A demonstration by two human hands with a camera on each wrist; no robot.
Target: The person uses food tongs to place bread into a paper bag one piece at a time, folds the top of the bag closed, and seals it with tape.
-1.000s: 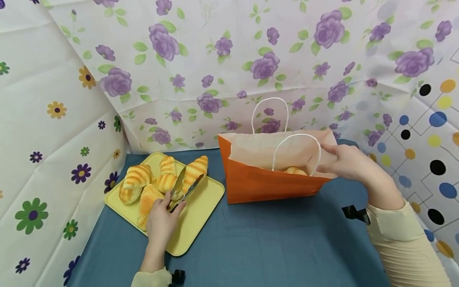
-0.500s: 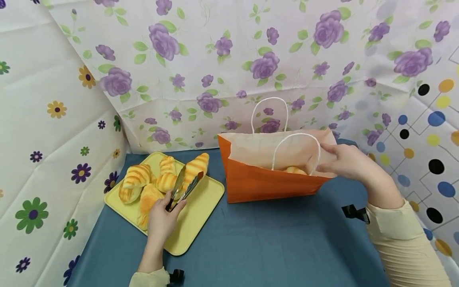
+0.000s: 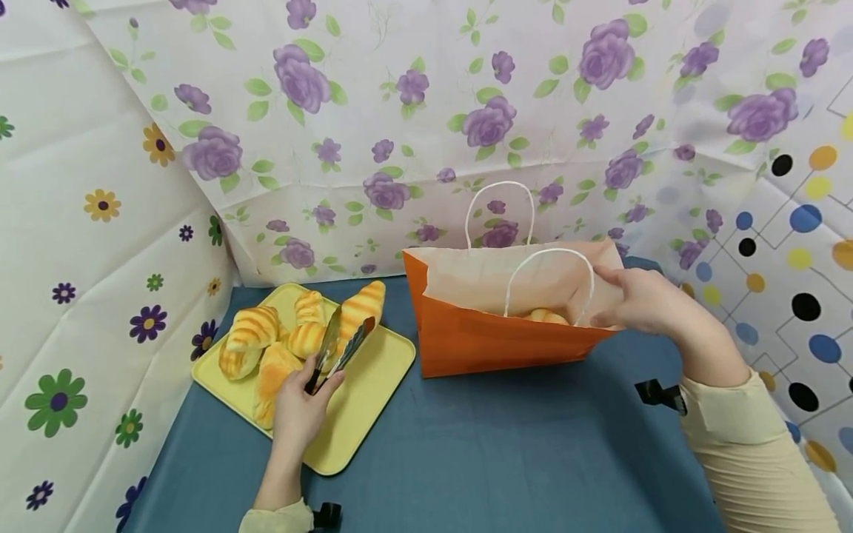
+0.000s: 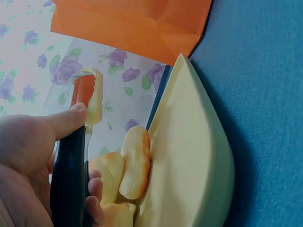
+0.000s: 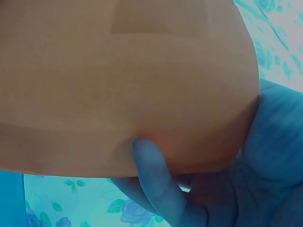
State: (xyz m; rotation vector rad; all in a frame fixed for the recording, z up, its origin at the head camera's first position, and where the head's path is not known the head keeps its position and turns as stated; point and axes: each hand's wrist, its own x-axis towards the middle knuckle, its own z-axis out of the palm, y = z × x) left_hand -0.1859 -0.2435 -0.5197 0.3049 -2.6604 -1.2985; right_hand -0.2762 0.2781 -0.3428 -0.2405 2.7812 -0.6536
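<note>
My left hand [image 3: 298, 414] grips metal tongs [image 3: 353, 345] with black handles over the yellow tray [image 3: 363, 407]. Between the tongs' ends is a long striped bread roll [image 3: 366, 305], its far end pointing up and away. In the left wrist view the thumb lies along the tongs [image 4: 70, 165], and the roll [image 4: 98, 104] shows behind their red-tinged tip. My right hand [image 3: 646, 300] holds the right side of an orange paper bag [image 3: 500, 344]. Its thumb [image 5: 151, 163] presses the bag's inner wall, with other fingers behind the paper. A bread piece [image 3: 548, 316] shows inside the bag.
Several bread pieces [image 3: 253, 328] lie on the tray's left and back parts. White loop handles [image 3: 509, 183] rise from the bag's mouth. Blue cloth [image 3: 506, 444] covers the table. A floral sheet [image 3: 413, 148] hangs close behind, with patterned sheets at both sides.
The bread roll in the tongs has risen slightly and tilted more upright, and the tongs' ends have come up a little with it. The right hand stays at the bag's side.
</note>
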